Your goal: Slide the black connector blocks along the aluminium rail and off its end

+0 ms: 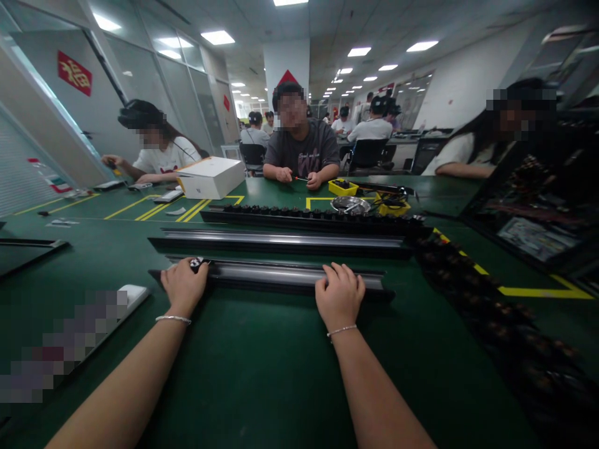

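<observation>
Carefully I keep my left hand (183, 285) pinching the small black part (197, 264) at the left end of the near rail (281, 275), while my right hand (339, 294) presses flat to steady it.

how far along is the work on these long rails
Looks done: the far rail carries a full row of black pieces. In hand: the left hand presses a small black piece at the near rail end; the right hand steadies it. Left: the near and middle rail look otherwise bare.
</observation>
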Motion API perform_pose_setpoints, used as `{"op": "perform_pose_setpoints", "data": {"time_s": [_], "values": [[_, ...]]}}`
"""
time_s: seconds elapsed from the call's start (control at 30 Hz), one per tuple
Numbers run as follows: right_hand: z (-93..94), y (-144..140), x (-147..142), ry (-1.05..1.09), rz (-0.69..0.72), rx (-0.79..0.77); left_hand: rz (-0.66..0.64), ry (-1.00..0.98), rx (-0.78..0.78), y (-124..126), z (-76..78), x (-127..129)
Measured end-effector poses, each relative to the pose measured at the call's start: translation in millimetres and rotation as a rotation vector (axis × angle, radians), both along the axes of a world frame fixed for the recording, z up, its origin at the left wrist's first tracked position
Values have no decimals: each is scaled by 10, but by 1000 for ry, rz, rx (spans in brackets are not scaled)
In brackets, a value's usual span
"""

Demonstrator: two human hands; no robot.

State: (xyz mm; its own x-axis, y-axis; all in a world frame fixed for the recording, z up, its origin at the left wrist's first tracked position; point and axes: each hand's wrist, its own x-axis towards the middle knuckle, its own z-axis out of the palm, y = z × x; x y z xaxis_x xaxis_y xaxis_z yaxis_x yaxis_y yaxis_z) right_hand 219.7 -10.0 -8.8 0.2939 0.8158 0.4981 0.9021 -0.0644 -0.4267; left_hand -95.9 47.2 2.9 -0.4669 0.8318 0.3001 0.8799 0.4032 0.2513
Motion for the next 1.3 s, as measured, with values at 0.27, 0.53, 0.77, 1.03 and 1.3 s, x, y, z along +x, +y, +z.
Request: {"op": "perform_pose_setpoints", "data": {"time_s": [0.27, 0.53, 0.77, 1.03, 1.3], "values": [[24, -30, -57, 70, 80, 8, 14, 26, 13, 33, -42, -39], [67, -47, -76, 84, 102, 3, 30, 34, 53, 11, -28, 18], [29, -42, -91, 92, 100, 13, 4, 9, 78, 0, -62, -6], [-13, -39, -101, 52, 111, 35, -13, -28, 100, -30, -64, 4], [12, -48, -88, 9, 144, 2, -17, -48, 132, -40, -43, 26]]}}
